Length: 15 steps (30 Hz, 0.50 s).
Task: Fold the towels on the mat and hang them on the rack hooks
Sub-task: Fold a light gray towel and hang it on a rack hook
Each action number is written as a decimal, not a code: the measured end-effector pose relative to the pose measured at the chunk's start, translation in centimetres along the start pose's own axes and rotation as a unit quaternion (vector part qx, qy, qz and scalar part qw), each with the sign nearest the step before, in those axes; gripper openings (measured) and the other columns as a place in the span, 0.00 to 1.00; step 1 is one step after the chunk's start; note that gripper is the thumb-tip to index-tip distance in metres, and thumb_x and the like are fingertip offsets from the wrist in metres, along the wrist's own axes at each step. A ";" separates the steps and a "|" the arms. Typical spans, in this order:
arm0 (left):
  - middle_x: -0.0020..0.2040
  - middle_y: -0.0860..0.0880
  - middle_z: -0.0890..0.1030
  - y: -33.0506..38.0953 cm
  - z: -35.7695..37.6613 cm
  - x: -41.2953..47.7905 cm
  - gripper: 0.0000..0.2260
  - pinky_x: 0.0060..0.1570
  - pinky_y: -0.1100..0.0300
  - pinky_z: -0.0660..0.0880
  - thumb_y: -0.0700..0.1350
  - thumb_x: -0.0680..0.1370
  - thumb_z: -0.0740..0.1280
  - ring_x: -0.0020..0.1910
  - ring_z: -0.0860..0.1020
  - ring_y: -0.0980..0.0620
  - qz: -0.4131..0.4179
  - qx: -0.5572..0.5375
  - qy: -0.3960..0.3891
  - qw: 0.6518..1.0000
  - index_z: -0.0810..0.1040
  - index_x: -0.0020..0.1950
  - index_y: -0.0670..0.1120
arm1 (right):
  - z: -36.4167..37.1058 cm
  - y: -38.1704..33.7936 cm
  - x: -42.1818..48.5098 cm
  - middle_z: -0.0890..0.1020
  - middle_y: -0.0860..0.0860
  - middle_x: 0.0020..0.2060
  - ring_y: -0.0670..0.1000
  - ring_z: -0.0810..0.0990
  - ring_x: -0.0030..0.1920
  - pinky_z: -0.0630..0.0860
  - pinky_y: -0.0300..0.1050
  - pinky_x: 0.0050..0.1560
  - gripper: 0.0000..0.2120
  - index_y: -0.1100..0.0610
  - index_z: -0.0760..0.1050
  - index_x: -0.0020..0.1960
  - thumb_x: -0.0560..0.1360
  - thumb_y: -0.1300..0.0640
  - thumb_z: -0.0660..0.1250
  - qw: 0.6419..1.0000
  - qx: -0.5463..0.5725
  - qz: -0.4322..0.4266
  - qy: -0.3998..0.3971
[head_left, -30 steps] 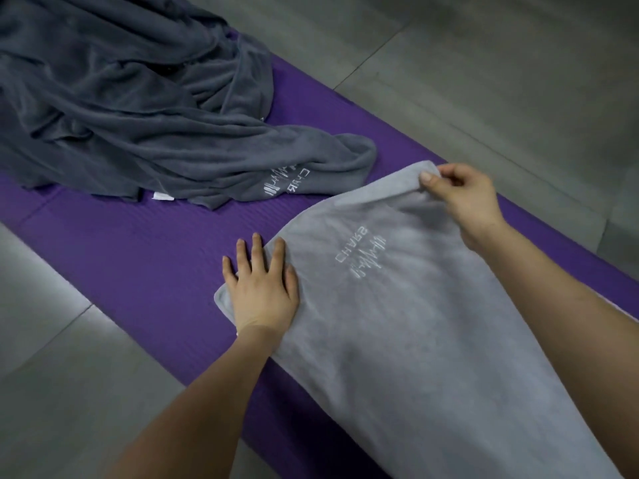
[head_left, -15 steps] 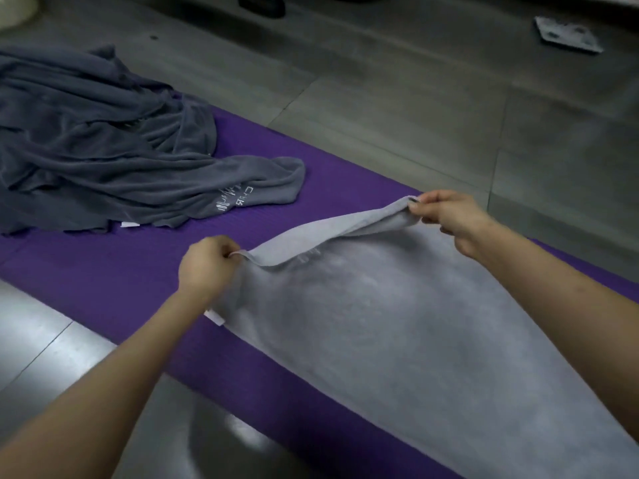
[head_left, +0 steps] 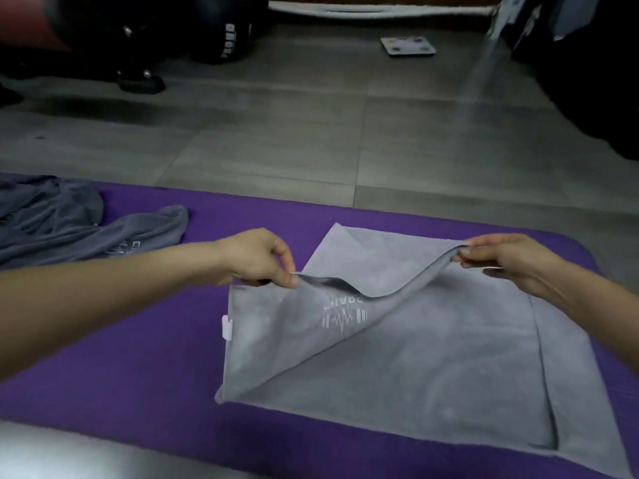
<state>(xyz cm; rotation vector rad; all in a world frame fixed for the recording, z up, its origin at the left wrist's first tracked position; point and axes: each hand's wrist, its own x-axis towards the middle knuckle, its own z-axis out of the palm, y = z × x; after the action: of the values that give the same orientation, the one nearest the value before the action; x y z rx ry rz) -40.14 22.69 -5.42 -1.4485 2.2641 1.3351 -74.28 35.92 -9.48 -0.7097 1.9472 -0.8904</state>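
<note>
Folding light grey towel (head_left: 432, 357) on purple mat (head_left: 138, 375): left hand (head_left: 257, 259) and right hand (head_left: 503, 259) each pinch a corner of the raised top layer. Risk: the sagging middle lands uneven and leaves skewed edges. Dark towel (head_left: 69, 229) waits, crumpled, far left.

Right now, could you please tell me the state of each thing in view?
purple mat: flat on the floor
light grey towel: half folded, upper layer's edge lifted
dark grey towel: unfolded, crumpled on the purple mat
left hand: pinches the lifted edge's left end
right hand: pinches the lifted edge's right end
</note>
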 end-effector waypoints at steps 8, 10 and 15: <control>0.18 0.53 0.67 13.7 10.6 2.6 0.06 0.21 0.68 0.56 0.37 0.75 0.70 0.17 0.63 0.58 -0.012 -0.053 -0.127 0.990 0.74 0.39 0.43 | -7.9 5.9 -0.1 0.83 0.52 0.43 0.50 0.82 0.43 0.77 0.48 0.51 0.09 0.56 0.78 0.47 0.73 0.51 0.71 0.979 0.183 0.065 0.063; 0.20 0.52 0.66 15.6 13.1 3.5 0.09 0.26 0.65 0.53 0.37 0.74 0.70 0.18 0.63 0.57 -0.014 -0.084 -0.143 0.986 0.72 0.37 0.45 | -9.1 6.5 1.1 0.80 0.53 0.41 0.51 0.81 0.40 0.81 0.44 0.41 0.03 0.57 0.76 0.45 0.73 0.61 0.70 0.966 0.232 0.062 0.100; 0.28 0.48 0.72 20.5 19.7 4.0 0.09 0.24 0.64 0.71 0.34 0.76 0.66 0.21 0.71 0.57 -0.019 -0.212 -0.206 0.955 0.73 0.39 0.44 | -12.1 7.1 5.1 0.76 0.52 0.40 0.48 0.78 0.38 0.80 0.41 0.35 0.13 0.56 0.72 0.49 0.74 0.73 0.61 0.940 0.321 0.002 0.120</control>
<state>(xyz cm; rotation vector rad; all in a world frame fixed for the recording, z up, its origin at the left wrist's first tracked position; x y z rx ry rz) -64.69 37.41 -7.03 -1.1575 1.7476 1.9820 -88.20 40.07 -12.92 -0.2163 1.6949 -1.5646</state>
